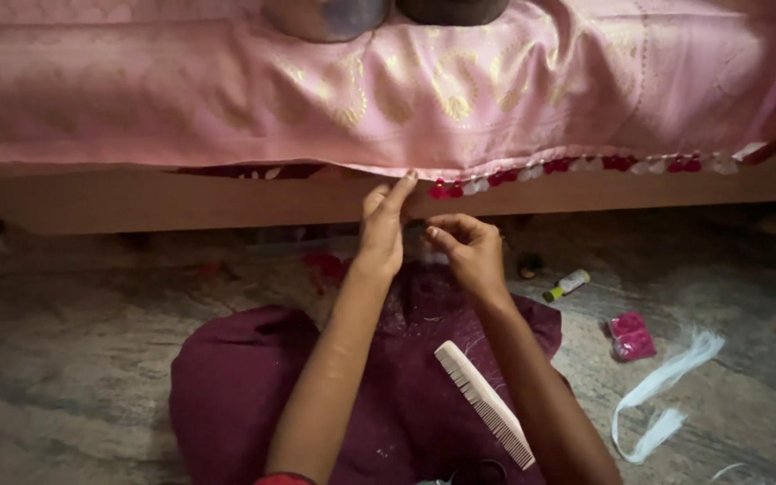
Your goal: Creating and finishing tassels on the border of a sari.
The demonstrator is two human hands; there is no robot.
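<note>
Below the pink cloth's (460, 99) tasselled hem (577, 168), seen from the head camera, the left hand (382, 232) reaches up, fingers extended, touching the edge; the right hand (471, 251) just beside it pinches something too small to tell; a white comb (485, 402) lies on the maroon lap (253, 395) beneath.

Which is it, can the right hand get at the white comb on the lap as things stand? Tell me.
Probably yes. The right hand is up at the pink cloth's edge, and the white comb lies uncovered beside that forearm, nothing over it.
</note>
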